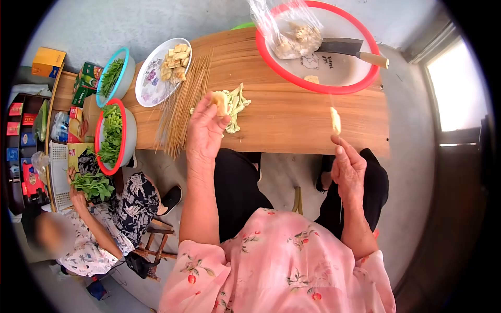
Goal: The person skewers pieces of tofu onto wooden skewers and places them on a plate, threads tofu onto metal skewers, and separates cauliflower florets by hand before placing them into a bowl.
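Note:
My left hand (205, 128) is raised over the table's front edge, its fingers pinching a pale yellow folded piece (220, 103). Behind that hand lies a heap of pale cut strips (236, 107) on the wood. A thin skewer is in my right hand (348, 169), with a pale yellow piece (335, 121) threaded on it above the fingertips. To the left of the heap, many thin wooden skewers (182, 107) lie on the table. Beyond them a white flowered plate (148, 83) bears a pile of pale chunks (175, 63).
On the wooden table (292, 117), a red-rimmed basin (349, 73) holds a cleaver (342, 47) and a plastic bag of food (297, 41). Bowls of greens (111, 78) (112, 135) stand at the left. A seated person (99, 229) handles leafy greens at the lower left.

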### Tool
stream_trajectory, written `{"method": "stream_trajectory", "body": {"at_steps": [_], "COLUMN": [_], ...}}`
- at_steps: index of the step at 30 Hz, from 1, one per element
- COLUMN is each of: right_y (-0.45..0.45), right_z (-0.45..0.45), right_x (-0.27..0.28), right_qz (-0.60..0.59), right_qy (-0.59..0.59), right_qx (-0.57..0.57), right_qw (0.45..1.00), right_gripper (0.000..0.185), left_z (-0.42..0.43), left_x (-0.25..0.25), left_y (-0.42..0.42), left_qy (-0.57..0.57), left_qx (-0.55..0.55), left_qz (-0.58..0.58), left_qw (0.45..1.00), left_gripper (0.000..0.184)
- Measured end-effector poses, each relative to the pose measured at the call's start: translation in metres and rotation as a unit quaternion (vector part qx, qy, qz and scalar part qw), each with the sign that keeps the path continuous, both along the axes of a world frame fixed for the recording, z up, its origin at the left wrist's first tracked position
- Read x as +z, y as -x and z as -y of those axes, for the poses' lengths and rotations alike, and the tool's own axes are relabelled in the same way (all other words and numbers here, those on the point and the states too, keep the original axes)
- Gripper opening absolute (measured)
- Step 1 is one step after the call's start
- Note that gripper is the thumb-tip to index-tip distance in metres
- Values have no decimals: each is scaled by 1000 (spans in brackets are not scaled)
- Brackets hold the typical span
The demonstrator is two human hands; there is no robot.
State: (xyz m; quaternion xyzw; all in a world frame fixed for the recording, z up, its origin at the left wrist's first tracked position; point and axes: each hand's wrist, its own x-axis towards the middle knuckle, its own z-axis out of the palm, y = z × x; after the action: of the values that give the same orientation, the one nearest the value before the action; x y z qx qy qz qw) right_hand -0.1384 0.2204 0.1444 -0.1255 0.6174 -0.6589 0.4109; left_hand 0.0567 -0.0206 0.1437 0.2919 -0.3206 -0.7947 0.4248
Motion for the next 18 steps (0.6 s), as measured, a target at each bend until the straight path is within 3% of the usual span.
{"method": "stream_trajectory", "body": {"at_steps": [7,9,18], "right_y": [-49,-58,-72], "right_z": [2,-3,-10], "right_x": [4,12,2], "right_qz": [-51,-81,-206], "right_qy": [40,1,-18], "right_qx": [139,185,211], "right_qw": [988,979,955], "right_gripper": [28,27,24], "left_z": [-57,-68,-67], "left_x": [-17,-12,-20], "left_y": [2,4,11], "left_qy": [11,-2,-60], "left_qx": [3,-11,-45], "left_qz": [39,58,32], "left_qw": [999,998,997], "left_gripper": [27,26,18]}}
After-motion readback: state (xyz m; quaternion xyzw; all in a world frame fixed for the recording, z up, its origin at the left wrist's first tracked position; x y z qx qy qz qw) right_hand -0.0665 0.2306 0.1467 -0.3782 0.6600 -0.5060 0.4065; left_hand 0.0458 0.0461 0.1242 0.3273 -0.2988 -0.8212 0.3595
